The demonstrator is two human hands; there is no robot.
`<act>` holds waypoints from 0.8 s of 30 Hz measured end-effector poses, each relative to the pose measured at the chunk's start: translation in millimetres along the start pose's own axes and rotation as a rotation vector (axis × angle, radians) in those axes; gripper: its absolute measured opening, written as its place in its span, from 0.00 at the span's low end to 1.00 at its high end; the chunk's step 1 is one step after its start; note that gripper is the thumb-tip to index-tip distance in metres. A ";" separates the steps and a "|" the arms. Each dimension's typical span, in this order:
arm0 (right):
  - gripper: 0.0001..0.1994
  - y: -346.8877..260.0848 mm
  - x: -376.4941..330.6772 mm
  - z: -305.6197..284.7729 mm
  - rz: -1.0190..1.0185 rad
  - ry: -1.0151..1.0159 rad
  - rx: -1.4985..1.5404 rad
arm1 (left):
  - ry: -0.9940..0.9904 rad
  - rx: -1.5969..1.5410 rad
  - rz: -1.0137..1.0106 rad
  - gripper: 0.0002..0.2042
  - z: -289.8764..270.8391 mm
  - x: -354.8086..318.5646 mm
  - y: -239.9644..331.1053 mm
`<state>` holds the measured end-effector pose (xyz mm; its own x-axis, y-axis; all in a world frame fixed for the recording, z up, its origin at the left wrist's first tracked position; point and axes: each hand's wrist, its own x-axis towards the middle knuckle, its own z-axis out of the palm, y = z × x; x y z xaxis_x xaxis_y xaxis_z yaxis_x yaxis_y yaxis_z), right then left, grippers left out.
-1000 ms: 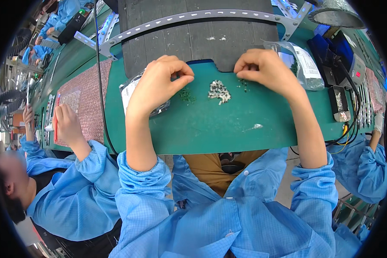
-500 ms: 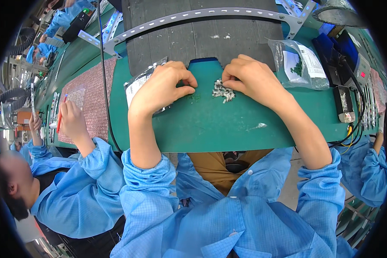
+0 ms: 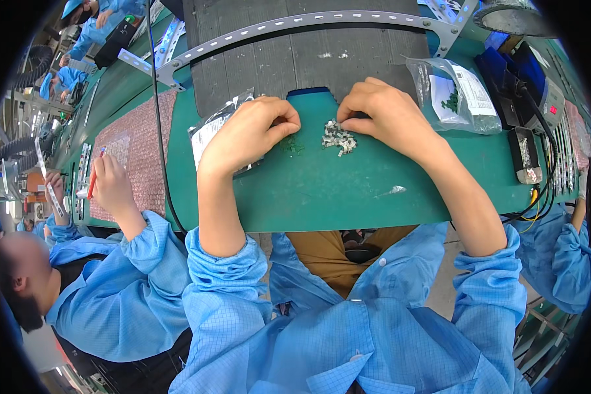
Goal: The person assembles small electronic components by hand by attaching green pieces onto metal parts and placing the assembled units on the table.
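Observation:
A small heap of silvery-white metal parts (image 3: 339,139) lies on the green mat (image 3: 308,197) between my hands. My right hand (image 3: 389,113) is at the heap's right edge, its thumb and forefinger pinched together. Left of the heap, my left hand (image 3: 246,134) also makes a pinch, the tips of thumb and forefinger meeting. Close below those fingertips are scattered tiny green pieces (image 3: 293,146). Whatever either pinch holds is too small to make out. Partly under my left hand and wrist is a shiny bag with a white label (image 3: 207,133).
A clear bag holding green pieces (image 3: 450,102) lies at the right, near a black box of small parts (image 3: 525,156) and dark cables. Across the back runs a slotted metal rail (image 3: 295,23) over a dark board. At left, a co-worker's hand (image 3: 110,180) holds a red tool above pink bubble wrap (image 3: 152,148).
My left thumb and forefinger have closed together, and more of the green pieces show below them. My right fingertips have shifted slightly up and left at the heap's edge.

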<state>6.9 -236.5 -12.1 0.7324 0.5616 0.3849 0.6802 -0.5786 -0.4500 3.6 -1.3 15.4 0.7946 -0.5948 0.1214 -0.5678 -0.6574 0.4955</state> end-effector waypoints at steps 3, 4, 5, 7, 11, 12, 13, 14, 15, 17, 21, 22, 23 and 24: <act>0.06 -1.1 0.5 -1.2 0.046 -0.065 -0.009 | -0.003 -0.119 -0.136 0.06 -2.8 1.6 7.1; 0.05 -0.4 0.3 -0.6 0.048 -0.062 -0.004 | 0.020 -0.138 -0.135 0.06 -2.6 1.8 7.9; 0.05 -0.7 0.5 -0.1 0.048 -0.059 0.003 | 0.044 -0.155 -0.135 0.06 -2.8 1.4 8.6; 0.05 -3.7 1.4 0.4 0.070 -0.046 0.017 | 0.061 -0.158 -0.143 0.06 -1.2 2.0 7.4; 0.06 -6.5 1.6 6.7 0.049 0.012 -0.009 | 0.144 -0.183 -0.164 0.06 2.5 6.5 9.2; 0.06 -6.3 1.5 8.2 0.051 0.014 -0.011 | 0.144 -0.183 -0.161 0.06 4.1 7.9 9.6; 0.06 -6.1 1.4 9.7 0.050 0.004 -0.023 | 0.187 -0.233 -0.156 0.07 6.3 9.1 9.6; 0.06 -6.3 1.8 10.9 0.047 -0.005 -0.034 | 0.232 -0.281 -0.152 0.07 7.9 10.0 9.7; 0.06 -6.3 1.9 11.7 0.047 -0.003 -0.035 | 0.232 -0.280 -0.151 0.07 9.9 11.4 10.2; 0.06 -6.2 2.1 13.3 0.006 0.017 -0.079 | 0.282 -0.373 -0.128 0.07 13.2 14.3 11.2; 0.05 -6.7 3.2 15.2 -0.034 0.077 -0.061 | 0.274 -0.483 -0.145 0.08 15.1 15.2 13.8; 0.05 -7.0 4.7 13.2 -0.008 0.081 0.027 | 0.278 -0.540 -0.136 0.07 16.4 15.7 13.0; 0.05 -7.1 5.0 11.8 0.018 0.083 0.116 | 0.282 -0.597 -0.127 0.07 17.5 16.0 13.4; 0.05 -7.4 4.6 10.9 0.019 0.083 0.116 | 0.282 -0.599 -0.127 0.07 17.6 16.5 14.4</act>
<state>4.9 -223.2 -15.8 0.7482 0.4980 0.4384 0.6618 -0.5139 -0.5458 4.7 -28.7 9.4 0.9191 -0.3332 0.2105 -0.3139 -0.2960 0.9021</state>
